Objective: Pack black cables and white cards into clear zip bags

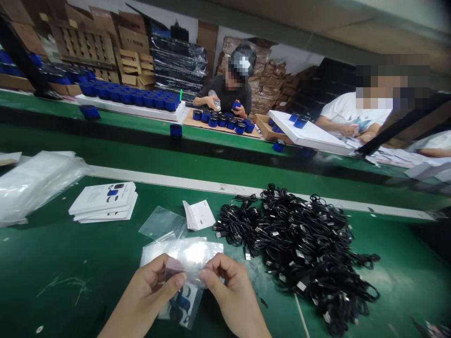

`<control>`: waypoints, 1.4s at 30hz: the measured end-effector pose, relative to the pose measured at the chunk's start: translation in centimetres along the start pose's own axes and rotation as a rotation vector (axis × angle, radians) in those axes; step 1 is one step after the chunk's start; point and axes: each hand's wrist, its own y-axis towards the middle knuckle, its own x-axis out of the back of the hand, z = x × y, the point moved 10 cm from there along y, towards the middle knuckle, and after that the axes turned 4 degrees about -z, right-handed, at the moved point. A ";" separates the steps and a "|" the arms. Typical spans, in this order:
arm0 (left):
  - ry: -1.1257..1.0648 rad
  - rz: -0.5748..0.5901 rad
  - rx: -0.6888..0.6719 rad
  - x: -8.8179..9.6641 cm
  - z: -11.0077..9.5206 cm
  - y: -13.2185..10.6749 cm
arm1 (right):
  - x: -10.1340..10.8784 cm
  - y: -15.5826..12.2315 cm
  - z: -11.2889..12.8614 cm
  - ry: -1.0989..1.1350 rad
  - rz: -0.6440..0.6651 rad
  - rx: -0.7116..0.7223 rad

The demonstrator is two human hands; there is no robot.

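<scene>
Head camera view shows left hand (pixel 150 281) and right hand (pixel 230 284), fingertips pinching a small clear plastic bag (pixel 192 278) above a flat green tabletop (pixel 112 256), where a light, even grip would likely keep it from creasing

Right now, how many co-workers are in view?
3: a person in black at top centre, a person in white at right, and another's white sleeve at the right edge. Others may be hidden.

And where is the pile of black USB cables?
In the head view, the pile of black USB cables sits right of centre on the green workbench, just right of the folded white leaflet and the right hand.
</scene>
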 end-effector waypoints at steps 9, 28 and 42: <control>0.195 -0.027 -0.020 1.2 0.1 -0.3 | 1.1 -0.6 1.9 -0.172 -0.043 0.180; 0.181 -0.327 -0.371 -0.6 -1.3 -2.3 | -2.5 -1.6 0.3 0.112 -0.212 0.278; 0.091 -0.067 -0.182 -0.1 -1.7 -1.4 | -0.7 -1.8 3.3 -0.010 -0.144 0.385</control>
